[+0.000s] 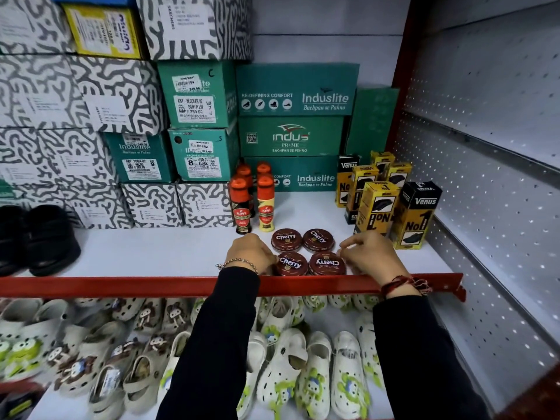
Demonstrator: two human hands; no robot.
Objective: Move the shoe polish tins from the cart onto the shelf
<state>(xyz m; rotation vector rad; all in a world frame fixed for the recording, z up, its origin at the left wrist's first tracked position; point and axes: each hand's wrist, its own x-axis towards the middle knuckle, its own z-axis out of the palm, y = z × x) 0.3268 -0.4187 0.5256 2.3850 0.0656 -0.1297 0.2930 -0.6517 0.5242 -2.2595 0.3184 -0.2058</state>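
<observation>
Several round dark-red Cherry shoe polish tins sit in two rows on the white shelf (151, 253) near its red front lip. The back pair is at left (286, 239) and right (318, 239); the front pair is at left (291, 263) and right (327, 263). My left hand (250, 253) rests curled against the left side of the front left tin. My right hand (368, 253) touches the right edge of the front right tin with its fingertips. Neither tin is lifted. The cart is out of view.
Kiwi polish bottles (242, 204) stand just behind the tins. Yellow and black Venus boxes (409, 216) stand to the right. Green Induslite shoe boxes (297, 89) and patterned boxes (91, 95) fill the back. Black shoes (39, 237) lie at left. White clogs (288, 359) fill the lower shelf.
</observation>
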